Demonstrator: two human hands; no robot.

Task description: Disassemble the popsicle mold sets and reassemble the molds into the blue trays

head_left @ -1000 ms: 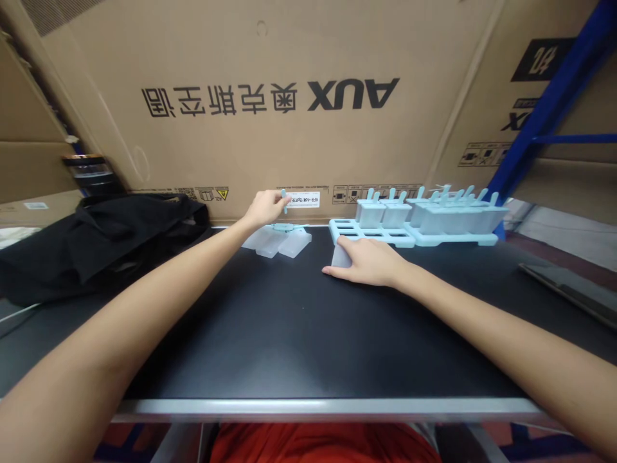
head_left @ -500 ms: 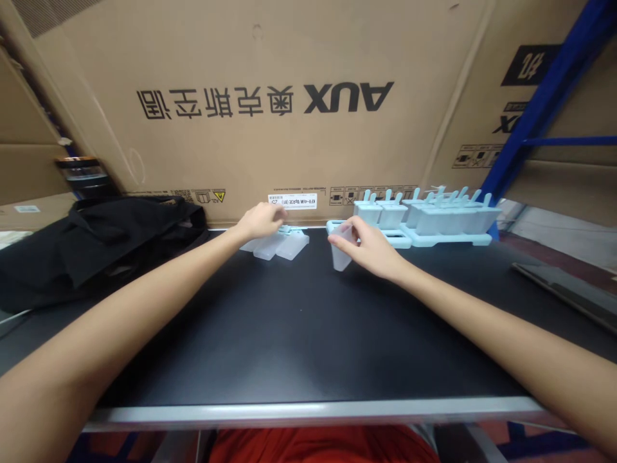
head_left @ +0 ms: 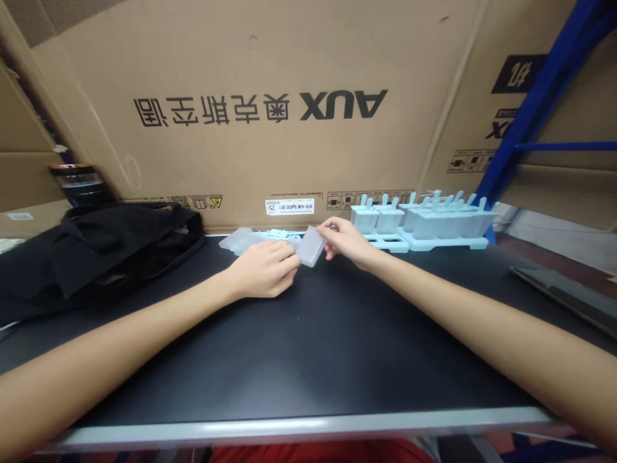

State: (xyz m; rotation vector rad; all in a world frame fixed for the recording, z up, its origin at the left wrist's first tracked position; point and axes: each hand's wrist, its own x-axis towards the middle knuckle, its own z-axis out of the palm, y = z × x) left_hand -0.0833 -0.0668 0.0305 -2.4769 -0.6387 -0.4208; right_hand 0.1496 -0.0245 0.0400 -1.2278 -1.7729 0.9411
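My right hand [head_left: 344,238] pinches a translucent ice pop mould [head_left: 311,247] by its upper right side, holding it tilted above the black tabletop. Close to the mould's lower left edge is my left hand [head_left: 265,267], back up, its fingers curled together. What those fingers hold, if anything, is hidden. Behind the left hand lie several loose translucent moulds [head_left: 238,240] and a pile of light blue sticks [head_left: 277,234]. To the right, capped moulds [head_left: 388,218] with blue sticks stand upright in a light blue rack [head_left: 443,244].
A large cardboard box [head_left: 260,161] walls off the back of the black table [head_left: 289,347]. A black cloth bag [head_left: 106,251] lies at the left, with a dark jar [head_left: 80,183] behind it. At the right are a flat dark device [head_left: 559,292] and a blue metal post [head_left: 525,122].
My left hand has come forward from the stick pile towards the middle. My right hand has carried the mould leftward and tilted it, so both hands are now close together.
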